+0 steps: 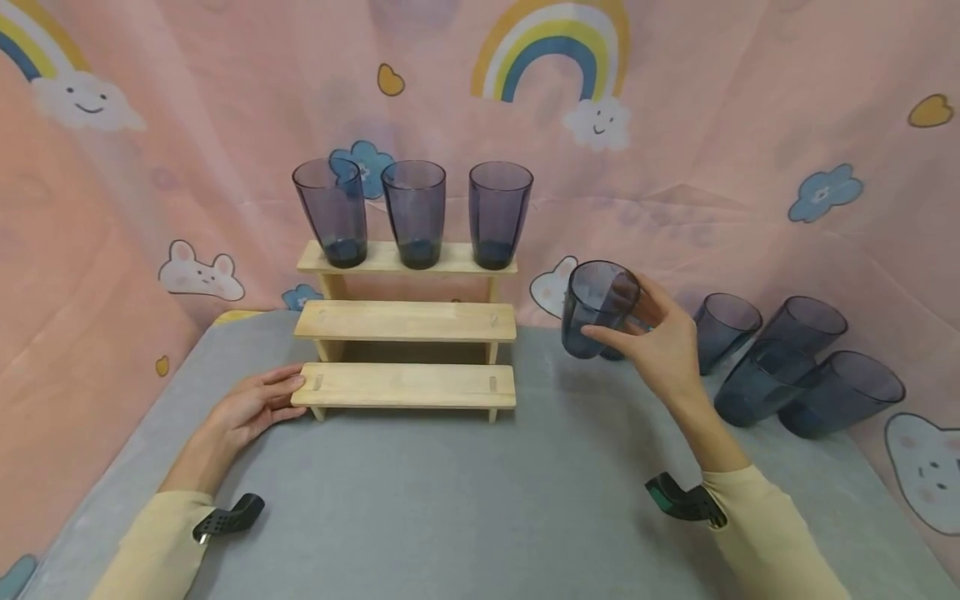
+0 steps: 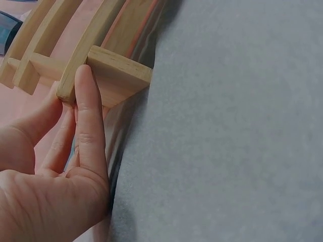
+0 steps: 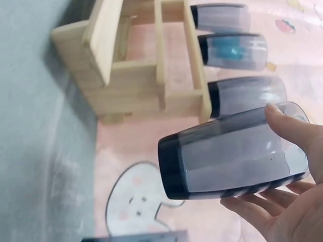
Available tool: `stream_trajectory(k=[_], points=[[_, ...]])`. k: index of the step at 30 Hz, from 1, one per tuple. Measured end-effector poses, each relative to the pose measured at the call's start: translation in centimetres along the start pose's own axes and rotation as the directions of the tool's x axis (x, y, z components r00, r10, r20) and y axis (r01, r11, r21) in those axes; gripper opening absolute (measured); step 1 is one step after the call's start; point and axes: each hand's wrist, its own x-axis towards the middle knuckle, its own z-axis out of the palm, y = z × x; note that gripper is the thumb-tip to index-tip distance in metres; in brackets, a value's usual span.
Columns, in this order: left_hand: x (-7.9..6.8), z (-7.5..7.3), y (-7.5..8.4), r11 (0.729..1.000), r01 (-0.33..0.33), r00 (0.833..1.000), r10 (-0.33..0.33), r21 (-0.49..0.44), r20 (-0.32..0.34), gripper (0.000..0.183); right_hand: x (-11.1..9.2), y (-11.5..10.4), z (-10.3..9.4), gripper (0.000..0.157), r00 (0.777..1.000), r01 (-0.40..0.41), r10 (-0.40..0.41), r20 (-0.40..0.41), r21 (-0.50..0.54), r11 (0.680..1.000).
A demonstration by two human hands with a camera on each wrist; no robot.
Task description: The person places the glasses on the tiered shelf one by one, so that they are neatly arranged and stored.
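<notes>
A three-tier wooden stand [image 1: 405,386] stands on the grey-covered table, with three dark tinted glasses [image 1: 414,215] in a row on its top step. At the left end of the lowest step, my left hand [image 1: 258,406] grips the board's edge; the left wrist view shows its fingers [image 2: 89,121] against the wood. My right hand [image 1: 663,342] holds another tinted glass [image 1: 588,312] in the air, right of the stand. That glass is nearly upright, with thumb and fingers on opposite sides. The middle and lowest steps carry no glasses.
Several more tinted glasses [image 1: 843,396] stand grouped on the table at the right. Part of another shows behind the held glass. A pink cloth [image 1: 712,167] with rainbows and clouds hangs behind and beside the table [image 1: 450,508].
</notes>
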Motion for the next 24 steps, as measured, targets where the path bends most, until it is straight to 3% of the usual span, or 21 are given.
stream_trajectory(k=[7, 14, 24], points=[[-0.1, 0.1, 0.0, 0.999, 0.015, 1.0, -0.015, -0.033, -0.01, 0.075, 0.5, -1.3, 1.7, 0.086, 0.999, 0.037, -0.038, 0.023, 0.047, 0.998], [0.1, 0.5, 0.1, 0.999, 0.012, 1.0, -0.011, -0.041, 0.024, 0.073, 1.0, -2.2, 2.9, 0.086, 0.997, 0.034, -0.042, 0.058, 0.141, 0.989], [-0.3, 0.1, 0.2, 0.999, 0.02, 1.0, -0.019, -0.039, 0.015, 0.074, 1.7, -3.8, 6.1, 0.085, 0.996, 0.013, -0.027, 0.085, 0.16, 0.987]])
